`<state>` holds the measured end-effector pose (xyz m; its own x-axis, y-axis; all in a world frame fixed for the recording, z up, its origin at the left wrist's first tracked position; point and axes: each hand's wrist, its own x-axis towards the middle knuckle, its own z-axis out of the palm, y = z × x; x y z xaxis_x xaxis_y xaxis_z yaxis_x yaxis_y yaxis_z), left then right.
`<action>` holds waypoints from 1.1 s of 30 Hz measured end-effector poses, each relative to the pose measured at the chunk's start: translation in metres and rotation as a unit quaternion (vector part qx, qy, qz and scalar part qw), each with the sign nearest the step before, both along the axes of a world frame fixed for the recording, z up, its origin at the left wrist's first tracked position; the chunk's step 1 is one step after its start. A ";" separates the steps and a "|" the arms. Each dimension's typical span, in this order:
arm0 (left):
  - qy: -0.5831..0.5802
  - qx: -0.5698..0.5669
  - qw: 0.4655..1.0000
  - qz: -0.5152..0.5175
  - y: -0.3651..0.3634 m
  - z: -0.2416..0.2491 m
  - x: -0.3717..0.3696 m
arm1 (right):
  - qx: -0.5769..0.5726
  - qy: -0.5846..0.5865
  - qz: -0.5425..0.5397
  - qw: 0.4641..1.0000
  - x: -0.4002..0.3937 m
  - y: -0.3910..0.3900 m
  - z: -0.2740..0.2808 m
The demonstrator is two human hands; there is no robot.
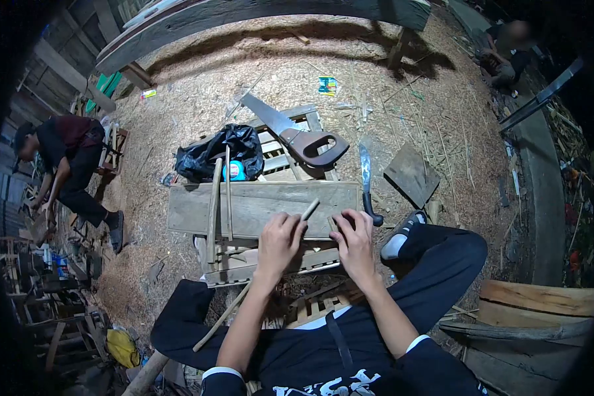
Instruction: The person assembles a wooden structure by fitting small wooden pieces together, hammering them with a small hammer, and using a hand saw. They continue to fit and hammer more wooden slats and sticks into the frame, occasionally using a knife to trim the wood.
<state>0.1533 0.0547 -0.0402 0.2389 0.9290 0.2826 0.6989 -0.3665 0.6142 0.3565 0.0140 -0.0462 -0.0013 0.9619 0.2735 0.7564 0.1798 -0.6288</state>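
My left hand (280, 243) is closed round a short wooden stick (310, 209), whose free end points up and to the right. To its right, my right hand (355, 241) has its fingers bent together at the right part of a grey wooden board (264, 201), pinching a small piece that is mostly hidden. The board lies across a slatted wooden crate (237, 274). Two long sticks (214, 211) rest over the board's left part. Beyond the board are a handsaw (313, 148) and a black plastic bag (208, 155) with a blue round container (234, 171).
A knife (365, 175) with a black handle lies right of the board, beside a square wooden plate (412, 175). One person (69, 158) bends over at the left; another person (505, 56) sits at the top right. A heavy beam (264, 23) crosses the far side.
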 end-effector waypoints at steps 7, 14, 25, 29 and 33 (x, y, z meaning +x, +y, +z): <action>-0.053 0.018 0.994 0.089 -0.005 0.002 -0.011 | 0.017 -0.116 0.015 0.993 -0.028 0.012 0.013; -0.073 0.079 0.992 0.065 0.020 0.012 -0.003 | 0.058 -0.088 0.158 0.982 -0.028 -0.002 0.004; -0.147 0.043 0.987 0.052 0.054 0.027 0.031 | 0.038 -0.153 0.109 0.982 -0.026 -0.006 -0.009; -0.143 0.034 0.987 0.060 0.036 0.014 0.023 | 0.052 -0.073 0.178 0.980 -0.025 -0.017 -0.013; -0.076 0.036 0.995 0.045 0.003 -0.002 0.003 | 0.086 -0.019 0.117 0.989 -0.025 -0.010 -0.009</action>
<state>0.1559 0.0573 -0.0419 0.1057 0.9205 0.3761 0.6324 -0.3541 0.6890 0.3319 0.0035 -0.0557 -0.2329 0.8730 0.4286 0.7041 0.4554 -0.5449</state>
